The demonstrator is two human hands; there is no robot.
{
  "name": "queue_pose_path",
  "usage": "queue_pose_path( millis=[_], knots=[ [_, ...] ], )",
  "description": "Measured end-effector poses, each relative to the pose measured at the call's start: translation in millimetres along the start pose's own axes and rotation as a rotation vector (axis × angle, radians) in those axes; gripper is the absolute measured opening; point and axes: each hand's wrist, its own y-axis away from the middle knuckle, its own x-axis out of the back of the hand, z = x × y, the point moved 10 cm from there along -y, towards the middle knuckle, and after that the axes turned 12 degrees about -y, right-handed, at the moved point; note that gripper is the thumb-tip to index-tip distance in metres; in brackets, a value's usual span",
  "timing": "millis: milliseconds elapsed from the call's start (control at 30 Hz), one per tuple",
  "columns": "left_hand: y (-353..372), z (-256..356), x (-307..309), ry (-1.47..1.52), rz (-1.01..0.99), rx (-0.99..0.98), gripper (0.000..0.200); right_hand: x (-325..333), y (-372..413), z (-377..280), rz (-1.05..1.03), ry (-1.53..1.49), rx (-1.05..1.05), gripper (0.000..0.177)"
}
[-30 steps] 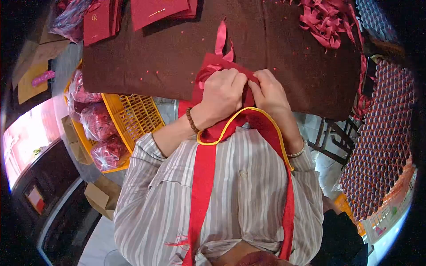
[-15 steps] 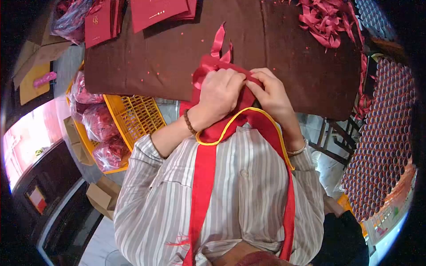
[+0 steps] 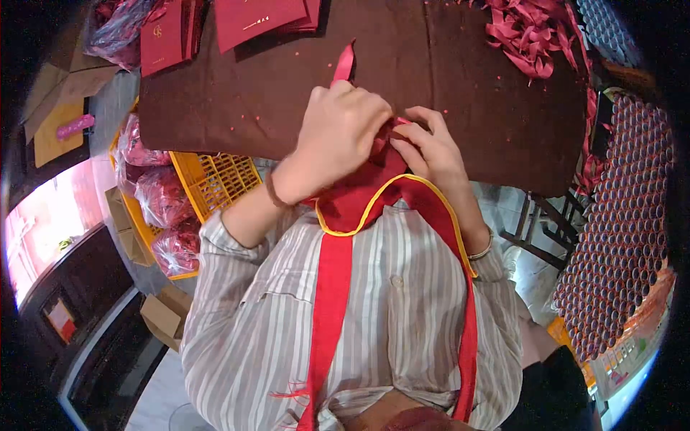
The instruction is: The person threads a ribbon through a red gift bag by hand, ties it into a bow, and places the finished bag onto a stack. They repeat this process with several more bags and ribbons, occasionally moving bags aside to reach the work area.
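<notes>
My left hand [image 3: 345, 122] is closed over a pink satin ribbon, its fingers bent. One loose end of the ribbon [image 3: 345, 63] sticks out past my knuckles towards the table. Close beside it, my right hand [image 3: 431, 147] has its thumb and fingers bent round a short bit of the same ribbon. Below both hands lies a dark red flat piece [image 3: 359, 183], partly hidden by my left hand and wrist; its exact kind does not show. A red apron [image 3: 424, 192] with yellow trim hangs right under it against my striped shirt.
Dark red cards [image 3: 262, 25] lie at the back left of the brown-covered table [image 3: 251, 108]. A heap of pink ribbons [image 3: 532, 43] is at the back right. A yellow crate [image 3: 187, 187] holds bagged red items at the left. Rows of small round items [image 3: 611, 223] fill the right.
My left hand has lifted and moved forward, covering more of the ribbon. My right hand has shifted slightly, its fingers more spread. The dark red piece is now more hidden.
</notes>
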Motion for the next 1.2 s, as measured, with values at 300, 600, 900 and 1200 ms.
queue_pose_path(
  millis=[300,600,900,1200],
  knots=[
    [-3,-29,-70,0.337,-0.892,0.084,0.030,-7,2,-8,0.096,0.146,-0.015,0.020],
    [-4,-19,-91,0.448,-0.975,-0.052,0.023,-13,1,-11,0.045,0.176,-0.002,0.018],
    [-1,-37,-93,0.342,-0.806,0.238,0.021,-6,-8,-2,-0.019,-0.003,0.048,0.019],
    [-40,-56,-74,0.467,-0.534,0.275,0.018,-20,-14,1,-0.149,-0.231,-0.101,0.020]
  ],
)
